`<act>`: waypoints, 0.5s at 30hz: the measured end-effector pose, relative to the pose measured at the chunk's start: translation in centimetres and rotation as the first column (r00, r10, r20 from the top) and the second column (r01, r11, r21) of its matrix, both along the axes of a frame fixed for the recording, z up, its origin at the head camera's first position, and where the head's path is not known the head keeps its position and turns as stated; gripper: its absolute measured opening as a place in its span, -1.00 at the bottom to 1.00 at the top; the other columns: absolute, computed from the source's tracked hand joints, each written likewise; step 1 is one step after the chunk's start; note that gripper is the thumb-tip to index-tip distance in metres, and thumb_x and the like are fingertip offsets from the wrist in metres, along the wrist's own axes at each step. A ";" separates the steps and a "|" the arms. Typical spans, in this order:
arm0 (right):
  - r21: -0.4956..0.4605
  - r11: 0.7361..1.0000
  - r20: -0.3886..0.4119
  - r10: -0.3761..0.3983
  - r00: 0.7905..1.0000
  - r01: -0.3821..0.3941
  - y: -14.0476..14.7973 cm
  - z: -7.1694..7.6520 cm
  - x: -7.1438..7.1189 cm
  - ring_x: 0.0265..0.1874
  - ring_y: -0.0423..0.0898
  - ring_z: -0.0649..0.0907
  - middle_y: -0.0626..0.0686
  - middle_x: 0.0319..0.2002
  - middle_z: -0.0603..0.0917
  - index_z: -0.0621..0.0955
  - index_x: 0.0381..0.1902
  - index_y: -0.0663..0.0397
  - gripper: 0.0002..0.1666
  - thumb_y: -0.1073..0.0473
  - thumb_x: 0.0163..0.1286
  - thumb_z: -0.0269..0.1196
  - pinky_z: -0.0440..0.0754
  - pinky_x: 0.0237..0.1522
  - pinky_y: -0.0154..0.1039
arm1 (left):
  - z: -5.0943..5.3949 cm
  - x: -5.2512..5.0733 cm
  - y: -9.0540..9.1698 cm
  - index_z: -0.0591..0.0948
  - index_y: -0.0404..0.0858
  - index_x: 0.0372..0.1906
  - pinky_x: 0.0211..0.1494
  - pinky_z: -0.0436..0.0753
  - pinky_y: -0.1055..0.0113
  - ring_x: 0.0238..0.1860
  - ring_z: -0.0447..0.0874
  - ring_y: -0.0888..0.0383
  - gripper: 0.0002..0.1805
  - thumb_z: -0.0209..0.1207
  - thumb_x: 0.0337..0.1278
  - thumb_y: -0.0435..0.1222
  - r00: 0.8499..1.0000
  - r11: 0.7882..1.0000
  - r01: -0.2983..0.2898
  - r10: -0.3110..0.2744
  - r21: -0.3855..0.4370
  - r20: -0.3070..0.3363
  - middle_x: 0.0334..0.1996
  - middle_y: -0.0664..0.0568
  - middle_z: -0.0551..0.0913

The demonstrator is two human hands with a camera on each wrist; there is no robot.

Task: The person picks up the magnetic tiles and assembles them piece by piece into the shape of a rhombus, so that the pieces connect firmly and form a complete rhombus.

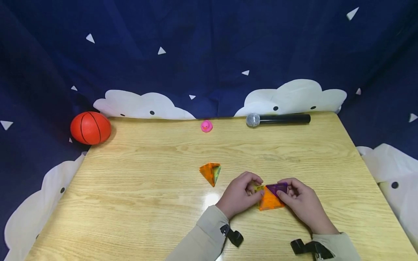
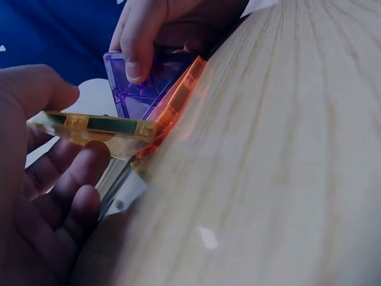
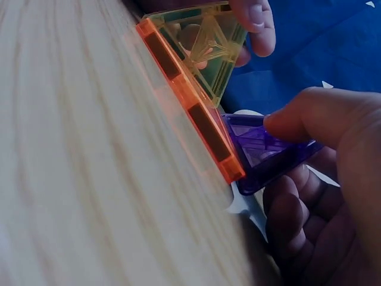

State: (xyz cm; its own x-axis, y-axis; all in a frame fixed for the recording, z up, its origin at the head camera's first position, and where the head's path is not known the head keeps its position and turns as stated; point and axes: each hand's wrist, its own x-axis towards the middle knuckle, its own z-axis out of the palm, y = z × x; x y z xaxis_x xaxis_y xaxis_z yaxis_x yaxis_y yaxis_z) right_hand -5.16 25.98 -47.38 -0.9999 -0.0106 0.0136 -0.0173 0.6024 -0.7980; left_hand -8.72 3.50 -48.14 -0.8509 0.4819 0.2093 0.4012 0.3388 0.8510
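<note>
My left hand [image 1: 240, 194] pinches a yellow see-through triangular magnetic tile [image 3: 223, 50] between thumb and fingers. In my right hand [image 1: 302, 203], a purple triangular magnetic tile [image 2: 143, 89] is held between thumb and fingers. Between the hands, an orange triangular tile [image 1: 271, 200] leans up from the table, with the yellow tile along its left side and the purple one along its right. In the right wrist view, the orange tile's lower edge [image 3: 187, 98] shows dark magnet strips. Farther back and left stands a small pyramid of orange and yellow-green tiles [image 1: 209, 173].
A red ball [image 1: 90, 128] sits at the table's far left corner. Along the back edge are a pink rubber duck [image 1: 206, 126] and a black microphone [image 1: 284, 119]. A navy curtain [image 1: 209, 54] with clouds hangs behind the wooden table [image 1: 137, 188].
</note>
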 end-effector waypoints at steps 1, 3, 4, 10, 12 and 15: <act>0.000 1.000 -0.001 -0.001 1.000 0.001 0.0 0.0 0.0 -0.53 -0.22 0.44 -0.01 -0.47 0.50 0.65 -0.01 0.12 -0.71 0.23 0.32 0.38 0.43 -0.50 -0.36 | 0.0 0.0 0.0 0.61 -0.16 0.00 -0.29 0.56 0.55 -0.38 0.50 0.40 -0.70 0.36 0.19 -0.27 1.000 1.000 0.017 -0.017 0.009 0.011 -0.17 0.18 0.60; 0.002 1.000 -0.007 -0.003 1.000 0.003 0.0 0.0 0.0 -0.53 -0.23 0.44 -0.01 -0.47 0.51 0.65 -0.02 0.12 -0.71 0.24 0.31 0.38 0.43 -0.50 -0.37 | 0.0 0.0 0.0 0.60 -0.16 0.03 -0.25 0.59 0.54 -0.35 0.53 0.38 -0.67 0.38 0.18 -0.27 0.999 0.999 0.041 -0.042 0.012 0.024 -0.15 0.17 0.59; 0.001 1.000 -0.010 -0.006 1.000 0.006 0.0 0.0 0.0 -0.53 -0.23 0.44 -0.01 -0.47 0.51 0.65 -0.02 0.12 -0.71 0.25 0.31 0.39 0.44 -0.50 -0.37 | 0.0 0.0 0.0 0.59 -0.16 0.05 -0.24 0.59 0.54 -0.34 0.55 0.38 -0.65 0.39 0.17 -0.27 0.998 0.999 0.051 -0.051 0.013 0.031 -0.14 0.17 0.60; -0.008 1.000 -0.022 -0.030 0.999 0.030 -0.1 -0.1 0.0 -0.53 -0.22 0.45 0.01 -0.46 0.54 0.66 -0.04 0.13 -0.72 0.26 0.29 0.40 0.45 -0.51 -0.38 | -0.1 -0.1 0.0 0.60 -0.15 0.13 -0.17 0.59 0.56 -0.25 0.59 0.37 -0.54 0.44 0.11 -0.25 0.997 0.997 0.078 -0.077 -0.020 0.014 -0.12 0.19 0.62; -0.013 0.999 -0.020 -0.035 0.999 0.034 -0.2 0.0 0.0 -0.52 -0.22 0.45 0.02 -0.44 0.54 0.66 -0.04 0.13 -0.72 0.25 0.29 0.41 0.45 -0.51 -0.38 | -0.2 -0.1 0.0 0.61 -0.13 0.14 -0.16 0.58 0.57 -0.23 0.59 0.38 -0.53 0.45 0.11 -0.23 0.997 0.996 0.081 -0.081 -0.036 0.003 -0.15 0.18 0.62; -0.021 0.999 -0.020 -0.032 0.999 0.032 -0.3 0.1 0.0 -0.50 -0.23 0.46 0.03 -0.41 0.56 0.67 -0.05 0.13 -0.71 0.24 0.27 0.43 0.47 -0.50 -0.39 | -0.2 -0.2 0.0 0.62 -0.10 0.13 -0.17 0.56 0.58 -0.23 0.57 0.39 -0.55 0.43 0.13 -0.21 0.997 0.995 0.075 -0.076 -0.062 -0.011 -0.20 0.18 0.62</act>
State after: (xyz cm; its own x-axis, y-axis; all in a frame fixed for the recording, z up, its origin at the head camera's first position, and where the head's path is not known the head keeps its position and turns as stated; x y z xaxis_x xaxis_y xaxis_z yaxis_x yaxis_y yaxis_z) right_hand -5.13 25.72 -47.33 -0.9992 0.0216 0.0338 -0.0147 0.5859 -0.8102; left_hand -8.89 3.55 -48.35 -0.8087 0.5571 0.1885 0.4389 0.3583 0.8240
